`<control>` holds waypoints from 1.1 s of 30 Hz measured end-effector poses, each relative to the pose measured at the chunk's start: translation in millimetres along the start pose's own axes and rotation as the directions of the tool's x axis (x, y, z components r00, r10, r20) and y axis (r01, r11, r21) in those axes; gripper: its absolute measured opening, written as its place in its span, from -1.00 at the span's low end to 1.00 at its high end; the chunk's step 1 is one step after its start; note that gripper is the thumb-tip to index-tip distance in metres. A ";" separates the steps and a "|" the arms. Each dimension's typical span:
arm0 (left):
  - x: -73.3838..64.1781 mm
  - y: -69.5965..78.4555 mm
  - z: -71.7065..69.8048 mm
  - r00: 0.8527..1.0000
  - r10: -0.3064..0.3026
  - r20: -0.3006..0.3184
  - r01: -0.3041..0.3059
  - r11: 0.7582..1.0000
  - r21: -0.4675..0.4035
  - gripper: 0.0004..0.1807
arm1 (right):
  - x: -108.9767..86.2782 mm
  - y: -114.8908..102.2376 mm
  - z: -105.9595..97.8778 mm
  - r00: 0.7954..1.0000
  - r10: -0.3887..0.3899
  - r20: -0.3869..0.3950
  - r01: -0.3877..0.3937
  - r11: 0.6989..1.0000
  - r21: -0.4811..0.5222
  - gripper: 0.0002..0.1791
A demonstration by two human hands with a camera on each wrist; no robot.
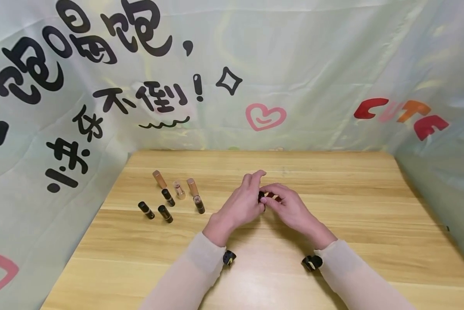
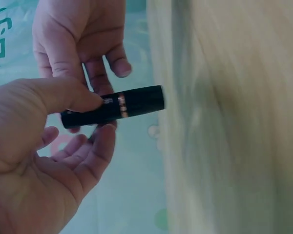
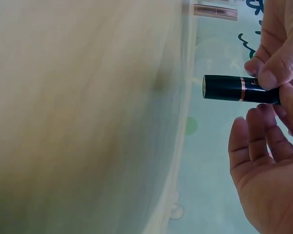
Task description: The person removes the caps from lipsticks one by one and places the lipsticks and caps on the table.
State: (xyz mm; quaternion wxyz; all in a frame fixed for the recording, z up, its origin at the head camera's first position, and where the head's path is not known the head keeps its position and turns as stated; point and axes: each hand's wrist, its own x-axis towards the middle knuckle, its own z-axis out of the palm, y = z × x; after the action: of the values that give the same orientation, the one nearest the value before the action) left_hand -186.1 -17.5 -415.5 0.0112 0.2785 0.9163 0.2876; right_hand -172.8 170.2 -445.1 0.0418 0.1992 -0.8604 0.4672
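Over the middle of the table, both hands meet at a black lipstick tube (image 1: 261, 196) with a copper band. My left hand (image 1: 241, 200) pinches it, and in the left wrist view the left thumb (image 2: 83, 97) lies across the tube (image 2: 144, 101). From the other side my right hand (image 1: 292, 209) grips one end, thumb and finger bent toward it. Its other fingers (image 3: 239, 141) curl loosely below the tube (image 3: 223, 87) in the right wrist view. A dark red and gold patch (image 1: 273, 196) shows between right thumb and forefinger; its kind is partly hidden.
Several lipsticks stand at the table's left: black ones (image 1: 146, 210), tan ones (image 1: 159, 179) and a pale pink one (image 1: 179, 190). The wooden table (image 1: 371, 215) is bounded by a printed cloth wall (image 1: 313, 64). Black cameras (image 1: 312, 262) sit at both wrists.
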 end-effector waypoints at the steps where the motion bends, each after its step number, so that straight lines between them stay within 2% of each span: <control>1: -0.3 0.1 1.8 1.000 0.006 -0.010 -0.006 1.000 -0.013 -0.10 | -2.0 0.2 -0.7 1.000 0.005 -0.007 -0.005 1.000 -0.005 -0.73; 5: -2.2 -1.3 10.3 0.998 0.032 -0.053 -0.035 0.997 -0.066 -0.20 | -8.6 -1.1 -2.9 0.999 0.023 -0.044 -0.023 1.000 0.010 -0.73; 8: -3.7 -2.8 16.4 0.997 0.041 -0.062 -0.047 0.994 -0.101 -0.30 | -12.5 -2.3 -4.4 0.996 0.046 -0.073 -0.044 0.998 0.038 -0.72; 12: -5.1 -3.7 22.1 0.999 0.016 -0.050 -0.023 0.990 -0.139 -0.46 | -16.8 -2.9 -7.6 0.992 0.066 -0.108 -0.061 0.997 0.051 -0.71; 17: -4.7 -3.7 26.1 0.998 -0.046 -0.038 0.036 0.975 -0.218 -0.70 | -18.6 -3.4 -11.5 0.988 0.056 -0.147 -0.041 0.994 0.100 -0.71; 21: -4.8 -3.3 27.9 0.997 -0.075 -0.035 0.063 0.961 -0.268 -0.73 | -19.1 -5.8 -12.7 0.987 0.058 -0.151 -0.037 0.990 0.137 -0.70; 28: -4.3 -1.0 31.6 0.997 -0.058 -0.051 0.044 0.970 -0.238 -0.75 | -19.1 -6.1 -12.7 0.986 0.107 -0.128 -0.094 0.991 0.099 -0.72; 33: -2.9 3.4 35.0 0.996 -0.077 -0.042 0.064 0.965 -0.253 -0.73 | -20.5 -5.6 -13.6 0.978 0.154 -0.143 -0.139 0.985 0.105 -0.73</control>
State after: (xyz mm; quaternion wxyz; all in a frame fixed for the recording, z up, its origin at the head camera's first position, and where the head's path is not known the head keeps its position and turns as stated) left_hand -175.7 1.6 -443.3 0.0330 0.2346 0.8817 0.4080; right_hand -153.4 184.8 -438.4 0.0628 0.1010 -0.8440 0.5229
